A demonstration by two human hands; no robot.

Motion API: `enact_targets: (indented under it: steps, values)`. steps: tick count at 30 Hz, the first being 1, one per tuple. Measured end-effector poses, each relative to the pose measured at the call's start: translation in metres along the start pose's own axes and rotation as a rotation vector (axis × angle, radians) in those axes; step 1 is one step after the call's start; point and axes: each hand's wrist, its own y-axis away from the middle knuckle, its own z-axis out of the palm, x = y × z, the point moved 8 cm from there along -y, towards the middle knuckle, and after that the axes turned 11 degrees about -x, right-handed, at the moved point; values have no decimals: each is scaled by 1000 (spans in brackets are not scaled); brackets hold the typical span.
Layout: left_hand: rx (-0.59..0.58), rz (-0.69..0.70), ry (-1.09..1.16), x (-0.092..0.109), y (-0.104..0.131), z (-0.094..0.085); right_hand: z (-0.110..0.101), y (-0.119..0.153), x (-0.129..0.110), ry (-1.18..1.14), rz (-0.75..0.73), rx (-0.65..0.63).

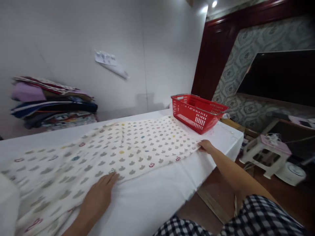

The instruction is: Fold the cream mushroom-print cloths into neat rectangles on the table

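Fingers of my left hand (98, 195) lie flat, nearly together, on the patterned cloth (137, 141); my right hand (206, 146) meets its right corner, but pinching or pressing, I cannot tell; the cloth lies over the white table cover (147, 196); uneven pulling could crease it, or an outward sweep could bump the red basket (192, 113); the cloth's left end is cut off.

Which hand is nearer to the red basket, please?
Right. The right hand touches the corner of the patterned cloth, just in front of the red basket. The left hand lies on the cloth's near edge, well to the basket's left.
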Motion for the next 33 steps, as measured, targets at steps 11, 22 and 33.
enact_targets:
  steps: [11,22,33]
  values:
    - [57,243,10,56,28,-7,-85,3,46,141,-39,288]
    - [307,474,-10,51,60,23,-72,-1,51,858,-55,203]
    - [249,237,-41,30,-37,-23,51,-69,-102,622,-569,98]
